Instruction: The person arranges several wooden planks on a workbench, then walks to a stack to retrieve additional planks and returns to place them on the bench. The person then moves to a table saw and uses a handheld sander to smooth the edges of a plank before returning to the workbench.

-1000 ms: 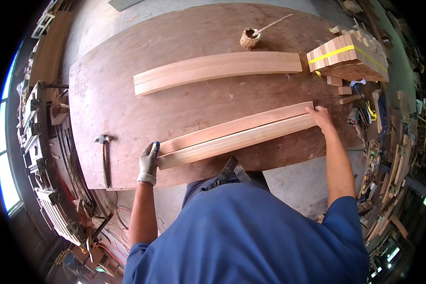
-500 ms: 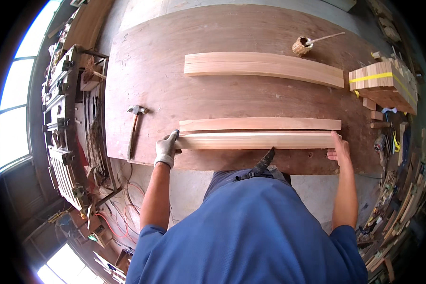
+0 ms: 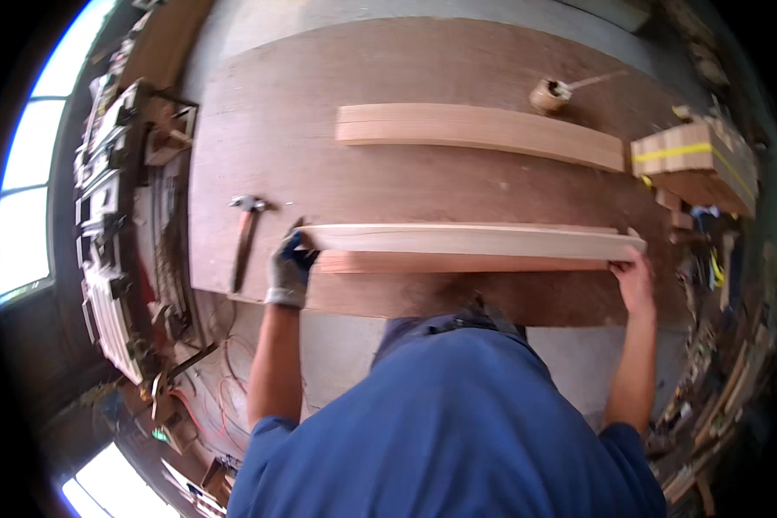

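A long, pale wooden board is lifted off the table, tilted a little, with one end in each hand. My left hand, in a grey and dark glove, is closed round its left end. At the right end, the bare fingers of my right hand pinch the board. Partly under it, on the near side, a redder wooden board lies on the brown table. Only a thin edge of another board shows behind the lifted one. To the left of my gloved hand lies a hammer with a wooden handle.
Farther back on the table lies a thick wooden piece. A small pot with a stick in it stands behind that. At the right is a bundle of wood strips with a yellow band. A cluttered rack stands left of the table.
Both hands have raised the pale board and shifted it slightly away from me, uncovering the redder board. My right hand has gone from resting flat at the end to gripping it.
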{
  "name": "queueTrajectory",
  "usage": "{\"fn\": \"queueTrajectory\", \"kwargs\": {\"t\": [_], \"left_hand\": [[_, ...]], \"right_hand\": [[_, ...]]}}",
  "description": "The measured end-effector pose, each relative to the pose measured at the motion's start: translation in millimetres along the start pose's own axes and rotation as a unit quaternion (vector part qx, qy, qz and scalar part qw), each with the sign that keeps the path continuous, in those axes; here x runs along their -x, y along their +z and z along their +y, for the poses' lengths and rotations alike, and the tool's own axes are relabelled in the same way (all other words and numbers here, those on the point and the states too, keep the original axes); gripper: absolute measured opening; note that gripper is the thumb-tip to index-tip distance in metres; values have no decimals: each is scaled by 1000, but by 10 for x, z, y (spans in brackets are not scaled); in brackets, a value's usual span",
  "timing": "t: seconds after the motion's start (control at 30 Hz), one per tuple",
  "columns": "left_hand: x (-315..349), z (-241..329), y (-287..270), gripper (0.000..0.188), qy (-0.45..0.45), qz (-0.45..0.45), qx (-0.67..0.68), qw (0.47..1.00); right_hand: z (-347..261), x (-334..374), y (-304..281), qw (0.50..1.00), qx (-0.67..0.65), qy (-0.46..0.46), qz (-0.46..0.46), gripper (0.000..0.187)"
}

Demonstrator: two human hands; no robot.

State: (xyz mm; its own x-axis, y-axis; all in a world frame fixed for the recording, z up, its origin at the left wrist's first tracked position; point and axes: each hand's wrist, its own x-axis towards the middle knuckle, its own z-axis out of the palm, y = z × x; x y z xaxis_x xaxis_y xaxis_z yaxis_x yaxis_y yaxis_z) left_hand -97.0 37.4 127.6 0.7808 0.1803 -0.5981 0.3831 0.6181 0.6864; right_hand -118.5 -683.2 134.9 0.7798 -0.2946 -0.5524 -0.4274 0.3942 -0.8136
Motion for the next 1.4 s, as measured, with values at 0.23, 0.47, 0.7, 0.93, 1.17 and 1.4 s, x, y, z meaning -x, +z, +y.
{"fn": "queueTrajectory", "kwargs": {"t": [0.23,0.47,0.7,0.93,1.17,1.4], "left_hand": [[-219,41,169,40,26,-4,14,1000],[-318,2,305,36,57,36,-27,997],[-389,-75,259,33,64,3,113,992],[-492,-62,265,33,17,71,180,981],[-523,36,207,63,23,72,154,985],[-450,118,459,71,5,91,108,990]], "right_hand": [[-236,95,317,999,23,-9,21,57],[-62,-10,91,999,-14,7,34,55],[-10,-29,43,999,-32,20,11,55],[-133,109,272,996,44,9,-77,65],[-252,74,427,959,239,-54,-145,75],[-372,158,760,852,501,-142,-57,58]]}}
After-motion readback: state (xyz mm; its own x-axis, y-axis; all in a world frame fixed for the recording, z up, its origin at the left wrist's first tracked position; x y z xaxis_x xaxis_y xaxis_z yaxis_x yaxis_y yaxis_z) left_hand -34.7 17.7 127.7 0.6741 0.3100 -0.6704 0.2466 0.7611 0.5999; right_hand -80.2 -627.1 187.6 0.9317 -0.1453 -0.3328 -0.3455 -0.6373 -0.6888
